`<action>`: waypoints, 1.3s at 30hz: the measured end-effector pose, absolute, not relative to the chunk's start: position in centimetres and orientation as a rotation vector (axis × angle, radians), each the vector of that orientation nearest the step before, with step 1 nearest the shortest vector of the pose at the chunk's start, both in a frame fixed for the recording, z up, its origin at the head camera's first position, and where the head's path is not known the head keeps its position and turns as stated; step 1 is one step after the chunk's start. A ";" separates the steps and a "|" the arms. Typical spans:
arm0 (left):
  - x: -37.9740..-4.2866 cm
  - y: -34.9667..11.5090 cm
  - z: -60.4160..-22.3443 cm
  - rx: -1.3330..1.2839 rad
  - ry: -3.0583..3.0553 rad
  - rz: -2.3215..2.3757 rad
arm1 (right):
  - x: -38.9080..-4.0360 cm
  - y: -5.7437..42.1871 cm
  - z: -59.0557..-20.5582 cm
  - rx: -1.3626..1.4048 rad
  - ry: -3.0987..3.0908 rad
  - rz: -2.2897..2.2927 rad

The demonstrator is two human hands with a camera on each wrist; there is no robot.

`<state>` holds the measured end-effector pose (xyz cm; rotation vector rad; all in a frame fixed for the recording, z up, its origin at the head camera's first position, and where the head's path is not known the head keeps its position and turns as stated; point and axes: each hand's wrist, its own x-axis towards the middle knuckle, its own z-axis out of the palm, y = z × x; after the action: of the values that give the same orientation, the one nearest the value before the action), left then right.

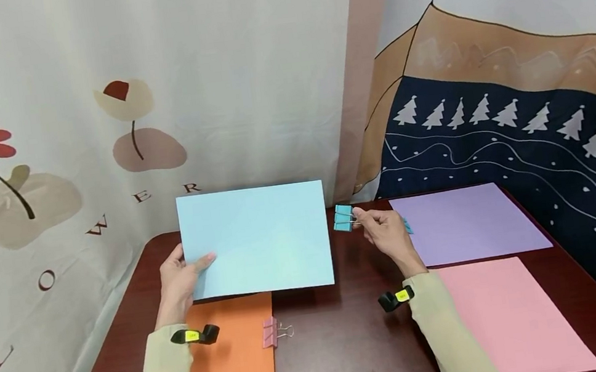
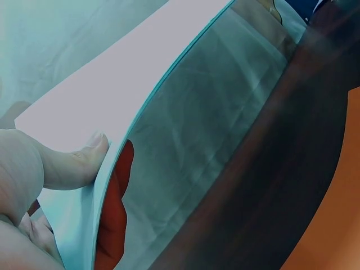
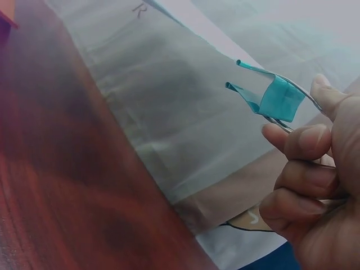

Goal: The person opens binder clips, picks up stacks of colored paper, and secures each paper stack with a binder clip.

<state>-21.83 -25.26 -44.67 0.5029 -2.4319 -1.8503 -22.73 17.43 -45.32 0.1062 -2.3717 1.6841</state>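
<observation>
A stack of light blue paper [image 1: 259,234] is held up above the table by my left hand [image 1: 181,281]. Its thumb lies on the front, and in the left wrist view the fingers [image 2: 115,208] curl behind the sheets [image 2: 112,84]. To the right, my right hand [image 1: 387,234] pinches the wire handles of a teal binder clip [image 1: 343,217]. Seen from the right wrist, the clip [image 3: 281,98] has its mouth spread and faces the paper's edge, apart from it. Thumb and fingers press the handles from both sides.
Orange paper [image 1: 229,356] with a pink binder clip [image 1: 269,332] on its right edge lies front left. Purple paper [image 1: 470,224] lies back right, a teal piece [image 1: 408,226] at its left edge partly hidden. Pink paper [image 1: 521,320] lies front right. A printed curtain [image 1: 262,78] hangs behind the table.
</observation>
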 end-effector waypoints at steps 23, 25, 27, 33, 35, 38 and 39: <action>-21.6 -24.9 -45.0 0.383 -2.418 -1.900 | -22.2 16.4 -44.7 0.181 -2.441 1.767; -21.5 -24.8 -45.1 0.386 -2.427 -1.891 | -22.2 16.2 -44.8 0.187 -2.439 1.774; -21.4 -24.8 -45.1 0.388 -2.434 -1.884 | -22.2 16.0 -44.9 0.191 -2.435 1.790; -21.4 -24.5 -45.0 0.388 -2.448 -1.882 | -22.3 15.6 -45.2 0.198 -2.436 1.811; -21.5 -24.3 -44.9 0.398 -2.444 -1.895 | -22.3 15.6 -45.3 0.181 -2.446 1.805; -21.5 -24.0 -44.9 0.405 -2.433 -1.921 | -22.4 15.6 -45.4 0.161 -2.467 1.792; -21.5 -24.0 -44.9 0.405 -2.431 -1.923 | -22.4 15.6 -45.4 0.159 -2.475 1.776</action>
<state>-21.50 -23.99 -44.88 0.4048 -2.4314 -1.9228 -22.41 15.57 -45.43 0.1593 -2.4745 1.7762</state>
